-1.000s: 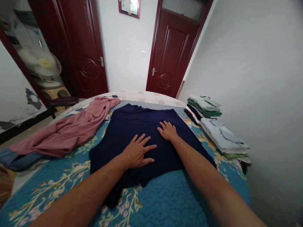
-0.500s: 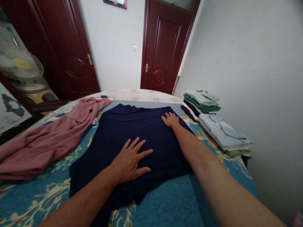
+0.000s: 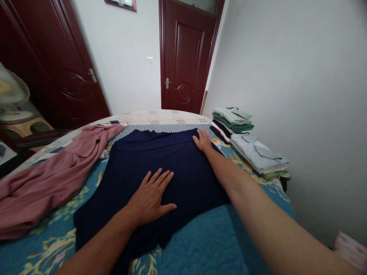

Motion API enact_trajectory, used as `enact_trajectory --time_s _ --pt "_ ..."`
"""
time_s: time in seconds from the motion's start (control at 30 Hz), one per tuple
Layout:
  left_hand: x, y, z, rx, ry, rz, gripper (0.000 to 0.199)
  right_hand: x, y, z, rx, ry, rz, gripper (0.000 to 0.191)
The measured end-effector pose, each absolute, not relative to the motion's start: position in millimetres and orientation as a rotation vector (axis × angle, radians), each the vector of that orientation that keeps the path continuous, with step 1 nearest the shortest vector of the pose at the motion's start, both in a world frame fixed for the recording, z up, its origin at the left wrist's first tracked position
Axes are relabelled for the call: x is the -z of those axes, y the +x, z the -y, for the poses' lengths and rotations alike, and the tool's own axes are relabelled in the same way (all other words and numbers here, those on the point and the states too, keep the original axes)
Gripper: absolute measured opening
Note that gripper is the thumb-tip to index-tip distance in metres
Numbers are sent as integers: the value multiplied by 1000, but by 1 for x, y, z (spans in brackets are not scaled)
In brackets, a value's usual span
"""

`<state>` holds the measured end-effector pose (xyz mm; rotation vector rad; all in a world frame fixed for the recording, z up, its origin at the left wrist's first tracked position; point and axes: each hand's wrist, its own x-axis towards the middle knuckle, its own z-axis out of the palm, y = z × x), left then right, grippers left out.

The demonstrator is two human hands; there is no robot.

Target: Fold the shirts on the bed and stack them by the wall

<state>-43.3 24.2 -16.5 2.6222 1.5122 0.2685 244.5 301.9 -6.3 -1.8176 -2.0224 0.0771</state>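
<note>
Across the bedspread (image 3: pixel 206 236), the navy garment (image 3: pixel 187 173) lies beneath the fingers (image 3: pixel 166 181).

both hands (image 3: pixel 148 199) and forearms (image 3: pixel 243 191) are bare.

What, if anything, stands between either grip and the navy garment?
Nothing visible: the left grip and right grip both rest directly on the navy garment. The pink garment lies off to its left.
</note>
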Motion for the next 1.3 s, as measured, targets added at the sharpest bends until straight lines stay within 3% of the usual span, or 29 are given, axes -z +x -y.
enact_trajectory --time_s 0.17,0.4,0.8,1.13,1.3 --pt "24 -45 -29 -276 2674 -1511 105 0 222 -240 -138 -1761 2166 67" --pt "25 -45 -31 -297 2697 -1539 102 16 202 -144 -278 -1519 2529 79" --pt "14 -57 -4 -221 2607 -1637 94 20 324 -178 -92 -2018 2155 67" --pt "15 -118 65 -332 2391 -1902 77 37 365 -140 157 -1829 2266 62" --pt "12 -122 81 -558 2322 -1870 66 44 404 -105 217 -1721 2248 58"
